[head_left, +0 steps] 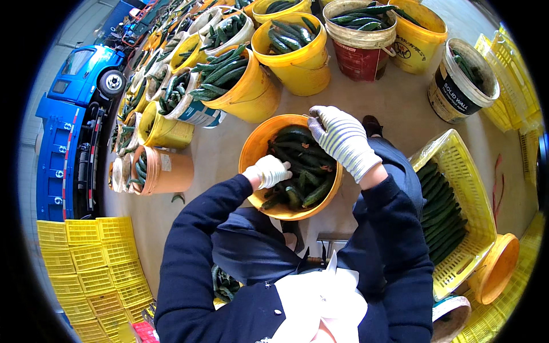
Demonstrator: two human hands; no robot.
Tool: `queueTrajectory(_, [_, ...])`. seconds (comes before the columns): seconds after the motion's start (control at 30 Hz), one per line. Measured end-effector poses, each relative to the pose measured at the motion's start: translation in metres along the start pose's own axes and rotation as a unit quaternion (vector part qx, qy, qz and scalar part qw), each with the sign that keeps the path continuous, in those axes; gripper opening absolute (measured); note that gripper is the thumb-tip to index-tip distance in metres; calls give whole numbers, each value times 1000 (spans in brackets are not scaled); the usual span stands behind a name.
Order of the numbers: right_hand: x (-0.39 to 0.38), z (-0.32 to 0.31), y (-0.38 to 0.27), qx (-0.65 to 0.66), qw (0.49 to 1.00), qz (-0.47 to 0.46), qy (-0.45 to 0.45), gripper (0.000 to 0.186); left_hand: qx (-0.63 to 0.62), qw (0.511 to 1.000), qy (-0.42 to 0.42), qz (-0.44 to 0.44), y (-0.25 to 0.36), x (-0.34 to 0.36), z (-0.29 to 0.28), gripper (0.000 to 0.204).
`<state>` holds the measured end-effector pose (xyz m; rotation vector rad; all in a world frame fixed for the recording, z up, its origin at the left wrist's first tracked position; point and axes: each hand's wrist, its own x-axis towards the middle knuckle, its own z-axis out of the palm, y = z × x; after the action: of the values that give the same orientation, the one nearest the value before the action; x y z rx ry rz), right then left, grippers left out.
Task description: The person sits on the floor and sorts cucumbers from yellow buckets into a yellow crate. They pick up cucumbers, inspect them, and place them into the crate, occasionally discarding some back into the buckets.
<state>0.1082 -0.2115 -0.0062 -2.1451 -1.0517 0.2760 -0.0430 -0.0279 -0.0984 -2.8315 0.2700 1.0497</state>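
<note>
Between my knees stands an orange-yellow bucket with dark green cucumbers inside, some bearing withered blossom ends. My left hand, in a white knit glove, reaches over the bucket's left side. Its fingers are curled down against the cucumbers, and what they hold is hidden. Over the far right rim is my right hand, in a striped white glove with soiled fingertips. Its fingers are bent together in a pinch; whatever is between them is too small to make out.
To my right sits a yellow crate lined with plastic, holding cucumbers in rows. An orange bucket lies tilted beyond it. Cucumber-filled buckets crowd ahead and left. Stacked yellow crates and a blue truck stand left.
</note>
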Motion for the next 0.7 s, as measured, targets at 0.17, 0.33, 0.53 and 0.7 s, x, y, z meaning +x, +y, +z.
queueTrajectory(0.17, [2, 0, -2, 70, 995, -10, 76, 30, -120, 963, 240, 2, -27, -53, -32, 34])
queueTrajectory(0.33, [3, 13, -3, 255, 963, 31, 77, 32, -655, 689, 297, -85, -52, -106, -60, 36])
queueTrajectory(0.53, [-7, 49, -18, 363, 917, -10, -166, 39, -844, 468, 258, 35, -14, -110, -66, 47])
queueTrajectory(0.7, [-15, 50, -35, 455, 856, 14, -245, 37, -879, 387, 271, 57, 0, -109, -67, 47])
